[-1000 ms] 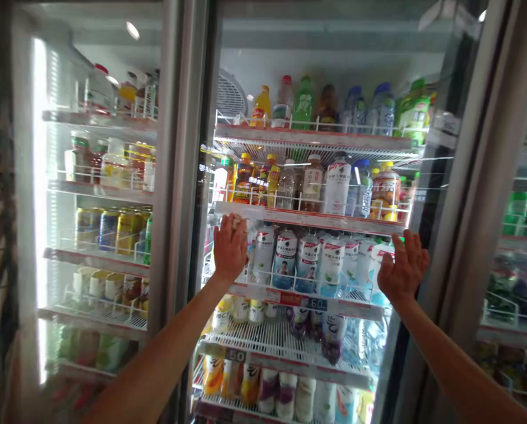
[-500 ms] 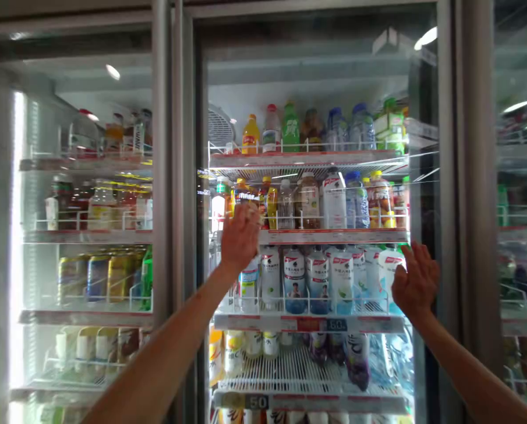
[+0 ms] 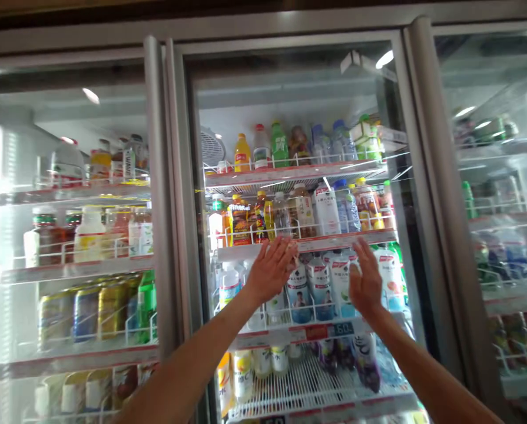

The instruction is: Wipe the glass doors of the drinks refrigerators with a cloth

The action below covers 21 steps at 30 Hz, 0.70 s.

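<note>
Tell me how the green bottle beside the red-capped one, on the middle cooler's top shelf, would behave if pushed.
The green bottle is taller than wide, so a high push might tip it. The white wire rail in front would probably check a forward slide. Its round sides suggest it could roll once toppled.

Left grip (image 3: 269, 272) and right grip (image 3: 367, 281) before shelved bottles (image 3: 320, 290)
</note>
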Tool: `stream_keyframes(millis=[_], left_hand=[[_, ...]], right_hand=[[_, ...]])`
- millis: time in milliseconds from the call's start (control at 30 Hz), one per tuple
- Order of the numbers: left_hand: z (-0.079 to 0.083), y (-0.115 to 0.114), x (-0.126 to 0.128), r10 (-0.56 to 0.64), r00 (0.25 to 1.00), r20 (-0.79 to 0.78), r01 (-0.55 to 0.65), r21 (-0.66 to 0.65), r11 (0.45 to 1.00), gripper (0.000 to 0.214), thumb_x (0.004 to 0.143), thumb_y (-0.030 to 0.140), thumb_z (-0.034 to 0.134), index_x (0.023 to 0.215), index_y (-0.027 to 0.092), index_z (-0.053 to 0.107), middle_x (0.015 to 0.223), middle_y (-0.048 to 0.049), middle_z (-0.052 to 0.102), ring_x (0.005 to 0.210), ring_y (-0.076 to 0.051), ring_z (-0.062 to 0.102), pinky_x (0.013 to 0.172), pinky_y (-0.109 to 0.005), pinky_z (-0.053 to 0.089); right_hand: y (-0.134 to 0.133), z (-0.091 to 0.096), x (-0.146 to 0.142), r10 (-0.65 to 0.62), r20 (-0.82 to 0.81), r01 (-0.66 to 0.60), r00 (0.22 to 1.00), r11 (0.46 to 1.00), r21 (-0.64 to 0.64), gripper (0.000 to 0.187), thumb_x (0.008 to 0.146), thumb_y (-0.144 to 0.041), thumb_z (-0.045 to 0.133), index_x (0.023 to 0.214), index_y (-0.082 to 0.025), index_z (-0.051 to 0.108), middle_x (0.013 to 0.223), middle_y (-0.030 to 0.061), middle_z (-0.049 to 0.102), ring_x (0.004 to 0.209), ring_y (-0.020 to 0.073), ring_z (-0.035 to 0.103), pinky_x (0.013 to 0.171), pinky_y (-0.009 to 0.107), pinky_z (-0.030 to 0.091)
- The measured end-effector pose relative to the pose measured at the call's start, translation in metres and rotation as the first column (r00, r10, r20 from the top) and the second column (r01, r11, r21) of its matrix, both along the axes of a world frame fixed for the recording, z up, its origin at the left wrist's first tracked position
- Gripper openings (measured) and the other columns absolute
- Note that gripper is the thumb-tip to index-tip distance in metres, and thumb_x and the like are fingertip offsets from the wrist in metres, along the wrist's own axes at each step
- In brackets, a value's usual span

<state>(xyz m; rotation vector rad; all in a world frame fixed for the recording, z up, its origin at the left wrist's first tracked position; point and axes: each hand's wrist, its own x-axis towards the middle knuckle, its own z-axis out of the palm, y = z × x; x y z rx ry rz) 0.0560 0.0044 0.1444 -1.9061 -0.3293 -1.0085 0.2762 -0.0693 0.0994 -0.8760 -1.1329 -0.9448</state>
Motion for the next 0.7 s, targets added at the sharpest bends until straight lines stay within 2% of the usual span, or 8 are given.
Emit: stream_keyframes(millis=[100,167,267,367,467,533,600,700], left_hand=[[0.004,0.003,-0.001,-0.007,0.991,0.136,0.016,-0.067,0.998,0.059,0.087,0.034,0.042,0.14,0.011,0.026,0.143,-0.0143,0.035,0.139,-0.024,0.016,0.112,-0.047,0.021],[0.001,0.007,-0.007,-0.006,0.98,0.197,0.023,-0.081,0.996,0.057,0.088,0.028,0.04,0.141,0.012,0.025,0.144,-0.0144,0.033,0.139,-0.024,0.014,0.111,-0.045,0.022],[-0.013,0.01,-0.028,0.002,0.973,0.229,0.022,-0.101,0.995,0.06,0.087,0.024,0.038,0.143,0.015,0.019,0.146,-0.0133,0.03,0.139,-0.023,0.014,0.112,-0.044,0.02],[-0.031,0.011,-0.057,0.023,0.948,0.317,0.024,-0.143,0.989,0.071,0.087,0.039,0.044,0.145,0.015,0.012,0.147,-0.0157,0.025,0.139,-0.025,0.014,0.113,-0.048,0.016],[-0.048,0.011,-0.079,0.03,0.934,0.356,0.039,-0.185,0.982,0.079,0.084,0.048,0.049,0.145,0.018,0.009,0.148,-0.0142,0.023,0.139,-0.025,0.013,0.113,-0.05,0.012],[-0.055,0.011,-0.085,0.023,0.939,0.343,0.046,-0.191,0.981,0.077,0.085,0.044,0.049,0.145,0.02,0.007,0.149,-0.0122,0.022,0.14,-0.024,0.012,0.114,-0.049,0.009],[-0.058,0.012,-0.086,0.007,0.944,0.331,0.057,-0.181,0.982,0.075,0.086,0.041,0.048,0.145,0.02,0.007,0.149,-0.011,0.021,0.14,-0.022,0.011,0.115,-0.047,0.007],[-0.06,0.014,-0.083,-0.021,0.943,0.331,0.083,-0.172,0.982,0.074,0.087,0.04,0.047,0.145,0.022,0.006,0.15,-0.0092,0.018,0.14,-0.022,0.01,0.116,-0.045,0.004]], right_hand=[[0.002,0.022,-0.076,0.27,0.23,-0.254,0.935,0.962,-0.094,0.044,0.086,-0.019,0.036,0.129,-0.021,0.047,0.132,0.0099,0.051,0.124,0.0191,0.046,0.102,0.044,0.04],[0.012,0.031,-0.116,0.329,0.29,-0.294,0.898,0.942,-0.159,0.043,0.086,-0.019,0.035,0.125,-0.019,0.051,0.129,0.0092,0.053,0.126,0.0189,0.043,0.104,0.042,0.039],[0.032,0.031,-0.15,0.266,0.225,-0.227,0.937,0.956,-0.185,0.044,0.086,-0.021,0.034,0.127,-0.017,0.05,0.132,0.009,0.051,0.133,0.0194,0.033,0.109,0.044,0.032],[0.046,0.021,-0.16,0.128,0.15,-0.104,0.98,0.982,-0.155,0.046,0.087,-0.023,0.034,0.131,-0.014,0.045,0.139,0.0125,0.042,0.137,0.0204,0.025,0.11,0.046,0.027],[0.052,0.008,-0.149,-0.06,0.187,0.093,0.981,0.981,-0.171,0.046,0.086,-0.028,0.041,0.13,-0.017,0.046,0.141,0.0118,0.041,0.138,0.0243,0.02,0.111,0.053,0.018],[0.05,0.0,-0.122,-0.158,0.261,0.21,0.952,0.959,-0.188,0.045,0.085,-0.029,0.044,0.129,-0.023,0.047,0.141,0.0086,0.041,0.138,0.024,0.02,0.111,0.054,0.015],[0.042,-0.007,-0.075,-0.258,0.249,0.302,0.933,0.941,-0.155,0.042,0.085,-0.027,0.044,0.126,-0.025,0.05,0.142,0.0079,0.04,0.138,0.023,0.021,0.11,0.052,0.017],[0.026,-0.014,0.008,-0.4,-0.053,0.388,0.915,0.909,-0.153,0.04,0.084,-0.031,0.043,0.12,-0.018,0.056,0.144,0.0148,0.033,0.136,0.0275,0.023,0.107,0.054,0.023]])
